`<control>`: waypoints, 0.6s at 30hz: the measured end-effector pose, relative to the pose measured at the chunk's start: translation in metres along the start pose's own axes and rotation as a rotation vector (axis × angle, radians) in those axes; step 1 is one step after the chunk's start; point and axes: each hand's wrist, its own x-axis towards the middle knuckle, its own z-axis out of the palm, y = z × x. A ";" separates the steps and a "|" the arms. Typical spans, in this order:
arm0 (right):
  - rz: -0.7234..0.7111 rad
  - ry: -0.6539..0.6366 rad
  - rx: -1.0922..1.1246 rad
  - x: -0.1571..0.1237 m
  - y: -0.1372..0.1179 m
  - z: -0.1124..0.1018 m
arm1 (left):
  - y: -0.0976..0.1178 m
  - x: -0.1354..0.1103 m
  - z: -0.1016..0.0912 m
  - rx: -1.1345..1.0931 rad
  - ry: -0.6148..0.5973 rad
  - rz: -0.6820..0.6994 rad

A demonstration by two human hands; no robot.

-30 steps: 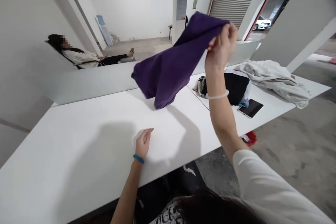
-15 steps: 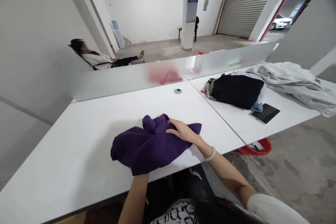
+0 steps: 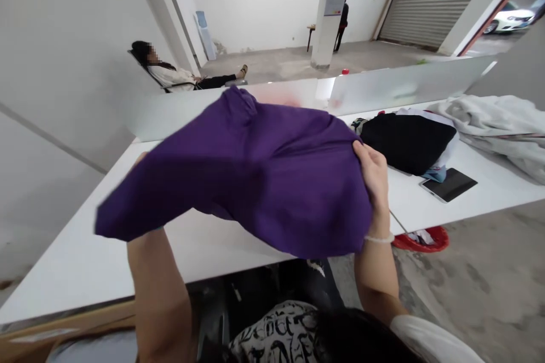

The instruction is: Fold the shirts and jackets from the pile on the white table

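A purple garment (image 3: 272,176) is stretched out in the air above the white table, its cloth slightly blurred. My right hand (image 3: 372,167) pinches its right edge, the thumb and fingers closed on the cloth. On the other side my left hand (image 3: 141,157) is almost wholly covered by the garment, with only a small patch showing above the cloth's edge. That hand bears up the left part of the garment; its fingers are hidden.
The white table (image 3: 213,252) has a frosted divider (image 3: 374,91) along its back. To the right lie a black cloth (image 3: 411,139), a light grey cloth pile (image 3: 498,119) and a tablet (image 3: 451,184). A red basket (image 3: 430,241) stands below. Beyond, a person (image 3: 170,74) reclines in a chair.
The purple garment, bunched on the table before, is now lifted and spread wide. My left hand has moved left and up, my right hand right and up. The head view has shifted.
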 end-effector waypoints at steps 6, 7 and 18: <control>-0.087 -0.008 -0.026 -0.015 0.035 -0.003 | -0.017 -0.017 0.014 0.221 0.019 -0.270; -0.119 -0.033 -0.089 -0.024 0.038 -0.005 | -0.025 -0.024 0.013 0.318 -0.010 -0.295; -0.208 -0.691 -0.512 -0.126 0.065 0.010 | -0.090 -0.143 -0.010 0.800 -0.782 -0.033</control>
